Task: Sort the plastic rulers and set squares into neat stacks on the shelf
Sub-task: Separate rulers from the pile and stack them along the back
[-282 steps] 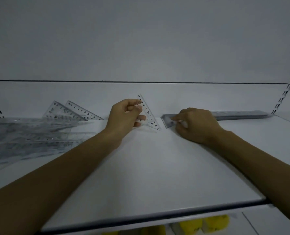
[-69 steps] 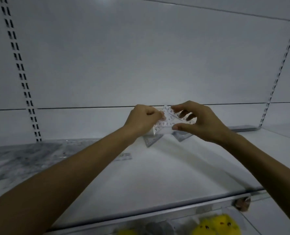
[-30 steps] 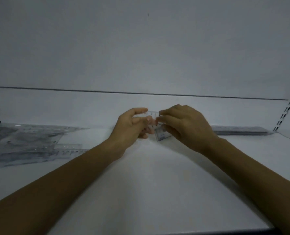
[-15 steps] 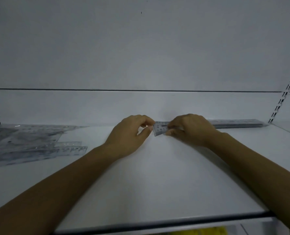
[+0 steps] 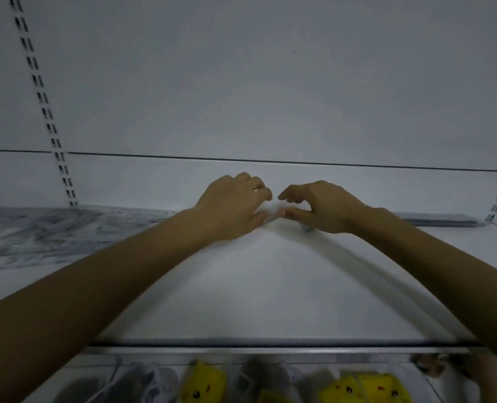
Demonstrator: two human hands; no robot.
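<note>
Small clear set square (image 5: 273, 219) down on the white shelf (image 5: 270, 286), mid-back near the wall, mostly hidden between both hands; printing too blurred to read. Left hand (image 5: 232, 207) resting palm-down, thumb tip on the piece's left end, fingers curled. Right hand (image 5: 322, 207) thumb pressing its right end, forefinger lifted and crooked above, not closed on it. Messy pile of clear rulers (image 5: 38, 231) far left, markings smeared. Neat ruler stack (image 5: 442, 221) far right along the wall. Below the shelf edge, yellow cartoon-faced toys (image 5: 360, 388) beside grey bags (image 5: 258, 376).
</note>
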